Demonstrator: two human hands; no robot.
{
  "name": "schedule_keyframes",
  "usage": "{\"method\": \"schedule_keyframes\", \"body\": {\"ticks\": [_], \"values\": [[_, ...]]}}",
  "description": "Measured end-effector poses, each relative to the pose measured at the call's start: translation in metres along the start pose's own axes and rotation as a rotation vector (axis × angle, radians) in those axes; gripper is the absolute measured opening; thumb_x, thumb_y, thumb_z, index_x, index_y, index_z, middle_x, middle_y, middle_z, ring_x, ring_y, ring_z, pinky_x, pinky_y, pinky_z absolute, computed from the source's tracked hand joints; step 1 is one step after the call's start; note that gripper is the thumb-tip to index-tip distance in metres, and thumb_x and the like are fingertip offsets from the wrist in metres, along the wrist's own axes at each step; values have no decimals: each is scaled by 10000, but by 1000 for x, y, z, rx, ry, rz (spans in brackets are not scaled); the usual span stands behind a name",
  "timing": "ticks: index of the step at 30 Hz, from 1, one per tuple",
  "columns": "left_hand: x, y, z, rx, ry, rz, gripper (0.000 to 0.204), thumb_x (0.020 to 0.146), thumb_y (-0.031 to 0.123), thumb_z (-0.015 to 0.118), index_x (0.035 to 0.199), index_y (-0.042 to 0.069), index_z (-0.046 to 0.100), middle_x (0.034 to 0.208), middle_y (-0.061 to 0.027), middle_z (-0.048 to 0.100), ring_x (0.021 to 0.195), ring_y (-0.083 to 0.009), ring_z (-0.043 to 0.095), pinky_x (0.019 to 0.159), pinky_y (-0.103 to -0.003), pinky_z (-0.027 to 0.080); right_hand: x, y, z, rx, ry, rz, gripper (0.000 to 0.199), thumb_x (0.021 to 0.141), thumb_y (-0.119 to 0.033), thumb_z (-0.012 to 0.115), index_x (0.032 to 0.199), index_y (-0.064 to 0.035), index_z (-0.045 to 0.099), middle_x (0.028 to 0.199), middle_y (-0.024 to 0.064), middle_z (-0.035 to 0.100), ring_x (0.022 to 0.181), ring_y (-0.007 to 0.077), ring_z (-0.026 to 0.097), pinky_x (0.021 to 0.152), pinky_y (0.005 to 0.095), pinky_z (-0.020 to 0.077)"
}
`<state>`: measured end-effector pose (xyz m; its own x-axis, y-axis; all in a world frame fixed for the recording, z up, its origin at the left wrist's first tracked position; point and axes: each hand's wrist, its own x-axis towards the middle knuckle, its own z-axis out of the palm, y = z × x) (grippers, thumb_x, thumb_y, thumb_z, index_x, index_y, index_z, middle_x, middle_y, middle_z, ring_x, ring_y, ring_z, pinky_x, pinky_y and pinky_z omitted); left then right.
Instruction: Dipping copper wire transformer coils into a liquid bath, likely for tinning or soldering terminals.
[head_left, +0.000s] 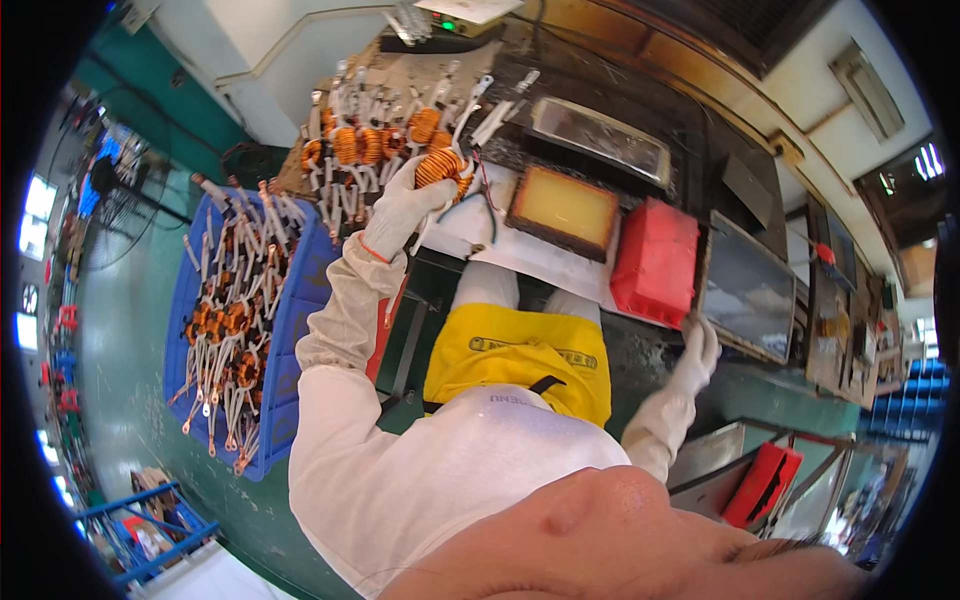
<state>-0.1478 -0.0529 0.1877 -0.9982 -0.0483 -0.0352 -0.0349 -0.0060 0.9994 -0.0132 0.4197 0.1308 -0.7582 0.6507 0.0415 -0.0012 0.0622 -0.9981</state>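
My left hand [396, 216], in a white glove, is closed around a copper-wound ring coil [440, 172] with pale lead wires. It holds the coil above the left end of a white sheet [530, 248]. My right hand [702, 348], also gloved, is at the near right corner of a red plastic bin [655, 258]. Its fingers look stretched out by the bin's edge; whether they touch it is unclear. Between the hands lies a square dark-rimmed tray with a yellow surface [565, 208]. Behind that tray is a rectangular metal pan with a silvery surface [600, 142].
Several similar coils [365, 145] with lugged leads stand on the bench at the far left. A blue crate [285, 350] full of coils is beside my left arm. A dark flat panel [748, 285] lies right of the bin. A fan [120, 190] stands farther left.
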Motion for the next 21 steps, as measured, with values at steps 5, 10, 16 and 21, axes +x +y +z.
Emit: {"method": "schedule_keyframes", "body": {"ticks": [5,10,16,21], "values": [[-10,-1,100,194,-305,191,519,755,145,784,1213,0,586,1084,-114,645,956,-201,646,869,-307,515,-18,-21,90,140,-515,-233,719,891,-62,687,1513,-46,326,1407,149,527,1299,259,512,1101,372,390],[-3,-13,204,474,-500,448,512,732,172,780,1173,9,579,1181,-176,587,1114,-324,614,963,-365,495,-34,-16,89,-133,-562,-208,794,911,-78,658,1569,-47,214,1371,203,545,1248,257,561,1054,361,434],[13,-25,297,619,-654,344,536,740,234,765,1189,11,577,1237,-183,553,1180,-342,577,1009,-369,473,-11,12,0,-361,-230,-79,327,1000,-101,530,1314,-14,560,967,75,696,896,140,661,830,284,519],[32,-18,345,755,-865,262,635,755,352,751,1258,9,568,1274,-211,563,1189,-366,579,1030,-380,463,-1,26,-41,-585,16,-462,348,932,-74,633,1277,-48,596,1124,109,669,967,221,672,847,330,539]]}}
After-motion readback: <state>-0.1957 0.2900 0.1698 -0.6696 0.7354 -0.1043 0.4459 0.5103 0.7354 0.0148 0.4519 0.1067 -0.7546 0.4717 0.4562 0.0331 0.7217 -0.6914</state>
